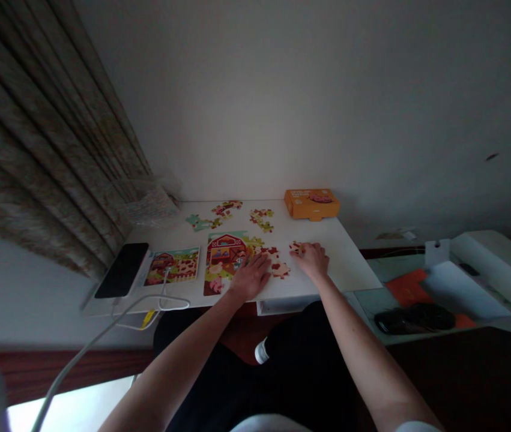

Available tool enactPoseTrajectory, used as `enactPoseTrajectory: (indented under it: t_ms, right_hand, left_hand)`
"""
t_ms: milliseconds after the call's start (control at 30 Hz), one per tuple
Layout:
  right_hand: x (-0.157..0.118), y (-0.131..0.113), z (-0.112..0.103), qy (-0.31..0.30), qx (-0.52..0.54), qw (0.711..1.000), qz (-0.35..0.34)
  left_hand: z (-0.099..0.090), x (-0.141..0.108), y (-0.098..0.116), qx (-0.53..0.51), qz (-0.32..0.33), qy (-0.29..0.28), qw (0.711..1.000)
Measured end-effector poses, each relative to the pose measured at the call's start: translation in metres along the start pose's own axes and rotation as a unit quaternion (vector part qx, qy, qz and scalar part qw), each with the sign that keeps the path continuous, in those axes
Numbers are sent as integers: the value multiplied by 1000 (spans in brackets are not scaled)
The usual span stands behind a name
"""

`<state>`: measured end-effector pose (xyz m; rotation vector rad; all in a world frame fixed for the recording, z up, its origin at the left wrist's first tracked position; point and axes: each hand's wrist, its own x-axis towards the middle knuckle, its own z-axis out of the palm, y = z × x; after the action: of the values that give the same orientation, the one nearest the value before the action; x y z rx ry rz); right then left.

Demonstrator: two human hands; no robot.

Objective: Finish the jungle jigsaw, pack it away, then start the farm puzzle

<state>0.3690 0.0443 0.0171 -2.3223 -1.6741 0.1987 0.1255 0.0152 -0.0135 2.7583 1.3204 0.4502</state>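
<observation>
A partly joined jigsaw puzzle with a red barn lies on the white table. My left hand rests flat on its lower right part, fingers stretched out, covering some of the picture. Joined pieces with cow patches extend to the right of that hand. My right hand is closed at a jigsaw puzzle piece with a brown and cream pattern, apart from the joined section. Its fingertips partly hide the piece. Left of the puzzle lies a picture card with the same barn scene.
Loose puzzle pieces lie towards the back, with a green group farther left. An orange box stands at the back right. A black phone and a white cable are at the left. Curtains hang beside the table.
</observation>
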Motion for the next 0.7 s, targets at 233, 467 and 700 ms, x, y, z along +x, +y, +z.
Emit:
enactPoseTrajectory:
  t_ms: [233, 467, 700]
  right_hand:
    - [39, 18, 14, -69, 123, 989, 49]
    - [32, 14, 27, -55, 477, 877, 16]
    - [13, -8, 34, -87, 557, 825, 49]
  left_hand:
    - [-2, 6, 0, 6, -6, -22, 1000]
    - [-6, 3, 2, 8, -10, -11, 1000]
    - [-4, 4, 2, 6, -11, -3, 1000]
